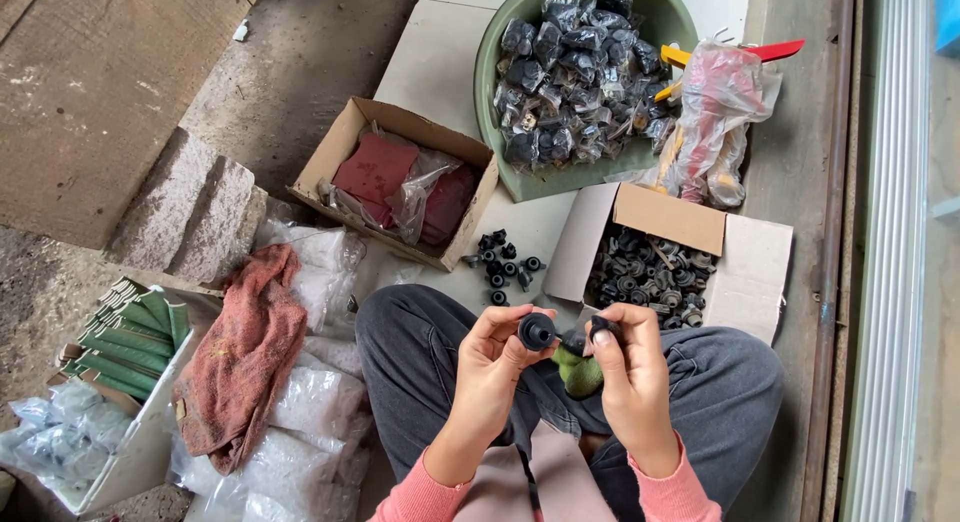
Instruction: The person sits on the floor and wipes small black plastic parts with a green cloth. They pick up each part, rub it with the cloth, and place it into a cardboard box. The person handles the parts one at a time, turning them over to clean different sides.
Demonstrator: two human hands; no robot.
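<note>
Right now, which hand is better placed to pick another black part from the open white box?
Probably the right hand: it is nearer the white box of black parts on that side. The left hand holds a round black part.

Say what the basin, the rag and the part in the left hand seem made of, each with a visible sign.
Basin: likely plastic, an even dull green with a smooth moulded rim.
Rag: woven cloth, faded red, limp and creased.
Part in the left hand: black rubber or plastic, matte; which one is unclear.
</note>
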